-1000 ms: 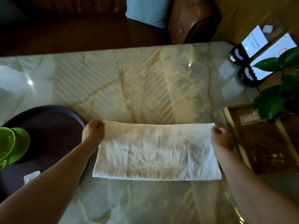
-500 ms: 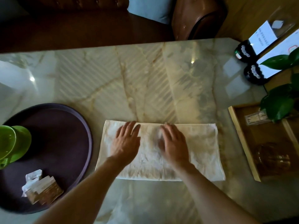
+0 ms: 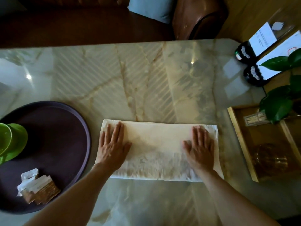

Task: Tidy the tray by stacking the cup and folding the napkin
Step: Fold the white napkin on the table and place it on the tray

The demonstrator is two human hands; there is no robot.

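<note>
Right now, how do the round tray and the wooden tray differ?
The round tray is dark purple and circular; the wooden tray is tan and straight-edged. The round tray sits left of the napkin, the wooden tray right. Both rest on the marble table.

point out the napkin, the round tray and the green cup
napkin (image 3: 156,141): head view, bare middle of the cloth between the hands
round tray (image 3: 57,136): head view, bare dark floor of the tray
green cup (image 3: 17,141): head view, its outer side wall
</note>
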